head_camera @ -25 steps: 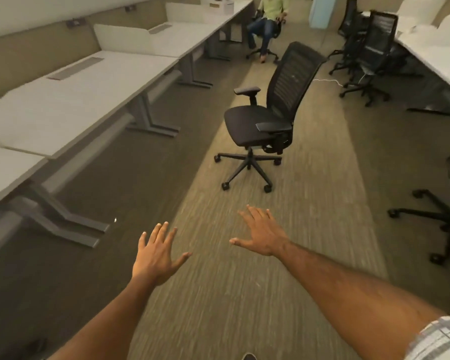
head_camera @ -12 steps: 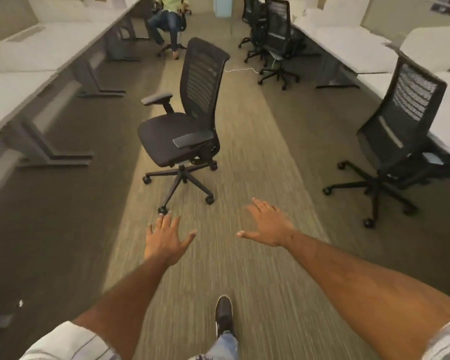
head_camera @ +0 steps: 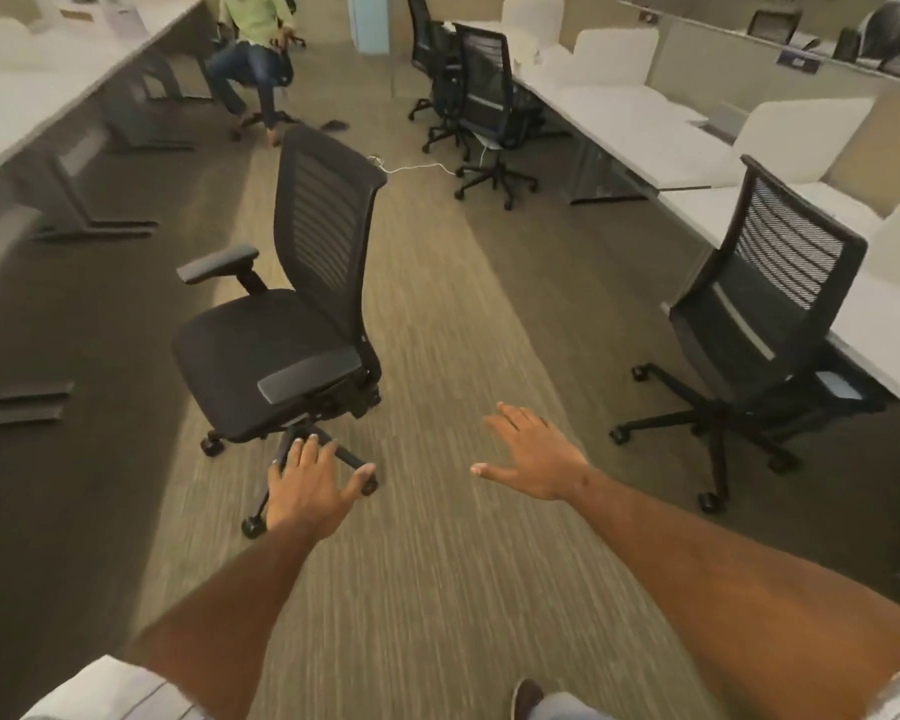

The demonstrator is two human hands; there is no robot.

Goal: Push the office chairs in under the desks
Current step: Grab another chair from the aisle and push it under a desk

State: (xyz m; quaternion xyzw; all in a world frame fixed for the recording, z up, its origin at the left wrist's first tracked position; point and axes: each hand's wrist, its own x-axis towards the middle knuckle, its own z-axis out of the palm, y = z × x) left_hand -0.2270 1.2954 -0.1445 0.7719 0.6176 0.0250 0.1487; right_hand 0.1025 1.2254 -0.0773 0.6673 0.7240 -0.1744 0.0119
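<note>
head view | looks forward-down along aisle | office chair (head_camera: pixel 281 324) near ahead

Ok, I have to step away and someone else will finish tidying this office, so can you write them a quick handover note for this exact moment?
Left hand: open, fingers spread, holding nothing.
Right hand: open, holding nothing.
Aisle chair: stands free in the middle of the carpeted aisle, its seat facing the left desks, well clear of them. Neither hand touches it.
Right-side chair: at the right desks, its base out on the carpet.
Two more chairs farther along the right row look close to the desk.
Done: nothing visibly pushed in by these hands.
Left: push in the aisle chair, then check the right-side one.
</note>
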